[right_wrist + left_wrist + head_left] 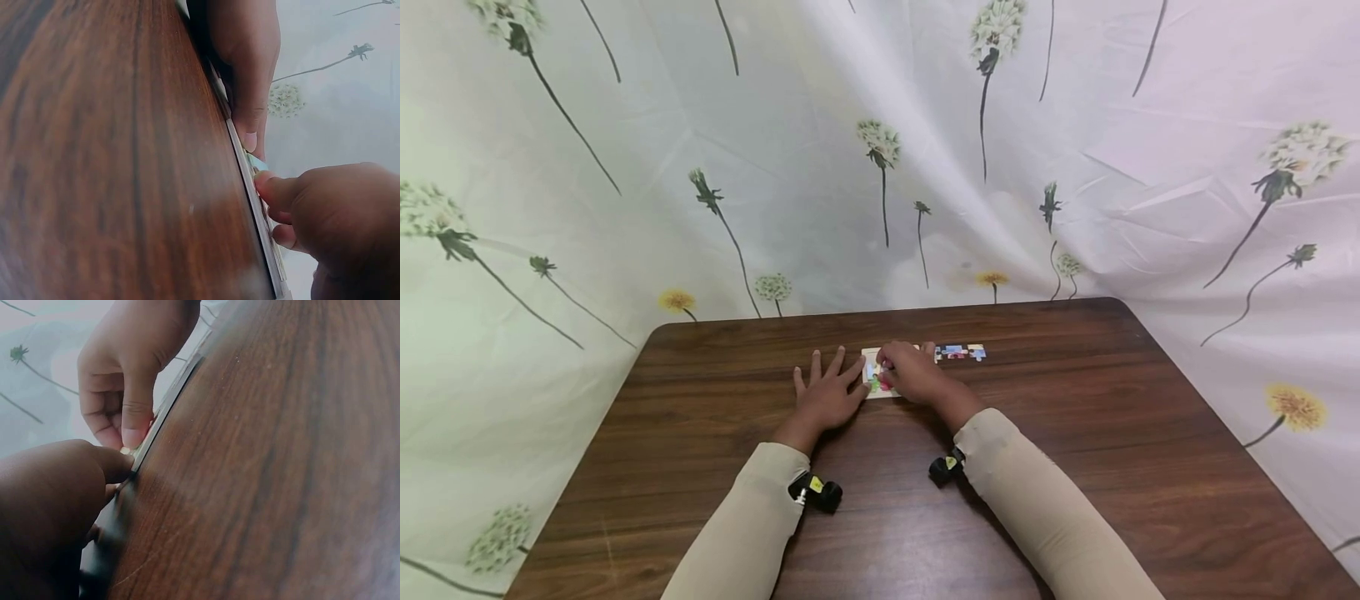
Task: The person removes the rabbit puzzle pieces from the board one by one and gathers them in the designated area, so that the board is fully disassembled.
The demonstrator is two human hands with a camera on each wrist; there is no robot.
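A small jigsaw puzzle board (881,395) with a pale border and colourful pieces lies near the table's far side. My left hand (827,402) rests beside it with fingers spread; its thumb touches the board's left edge. Over the board, my right hand (917,375) pinches a puzzle piece (256,162) between thumb and curled fingers. In the right wrist view this piece looks tilted up from the board, close to the left thumb. My right hand covers much of the board, so most of the picture is hidden.
Several loose puzzle pieces (955,352) lie in a row just right of the board. Everything rests on a dark wooden table (880,533). Behind its far edge hangs a pale cloth (820,208) printed with dandelions.
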